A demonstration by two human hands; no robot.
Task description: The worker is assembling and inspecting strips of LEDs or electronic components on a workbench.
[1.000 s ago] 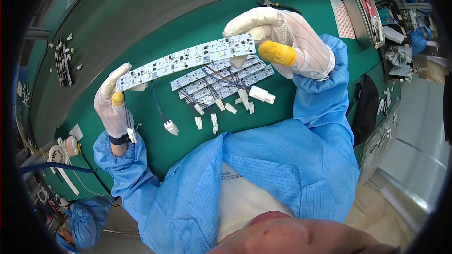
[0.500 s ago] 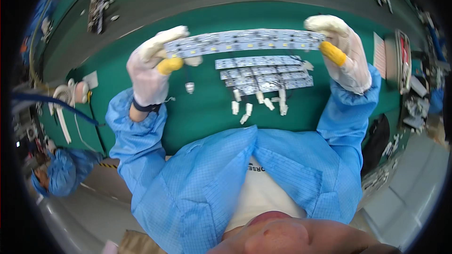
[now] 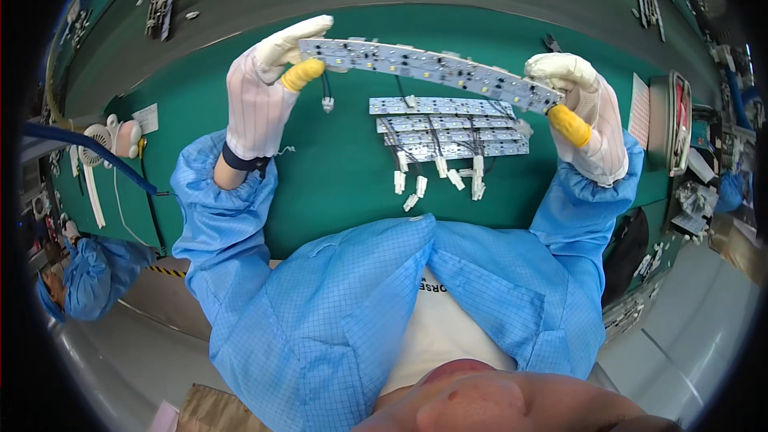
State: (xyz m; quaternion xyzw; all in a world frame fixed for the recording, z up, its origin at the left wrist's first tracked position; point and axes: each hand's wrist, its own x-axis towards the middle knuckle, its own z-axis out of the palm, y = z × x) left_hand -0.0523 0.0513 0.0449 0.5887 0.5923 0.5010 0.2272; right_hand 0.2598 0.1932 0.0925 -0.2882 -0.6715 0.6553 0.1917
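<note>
Clearly, both gloved hands are pinching, one at each end of a long LED board [image 3: 432, 66]. The left hand [image 3: 262, 94] nips the left end, with its yellow-covered thumb [image 3: 304, 74] at the near edge and an index finger pointing past the board toward 2 o'clock. The right hand [image 3: 594, 116] pinches the opposite end between its thumb and curled fingers.

Between them the board's long axis runs on a slight slant, from just above 9 o'clock at the left to just below 3 o'clock at the right, so the right end sits closer to the body. Neither hand is nearer, since each touches its own end. The face with the small lamps shows, and a white connector [image 3: 328, 104] hangs on a wire near the left end.

At 6 o'clock from the held board, a stack of similar boards [image 3: 460, 134] rests on the green surface [image 3: 320, 184], long axes along 9 to 3, its middle nearer the right hand. White plugs [image 3: 421, 186] lie at the stack's 6 o'clock side.

Farther out, pliers [image 3: 552, 42] lie at the right hand's 11 o'clock, a metal tin [image 3: 678, 124] at its 3 o'clock, and a small white fan [image 3: 100, 144] between 8 and 9 o'clock from the left hand.
</note>
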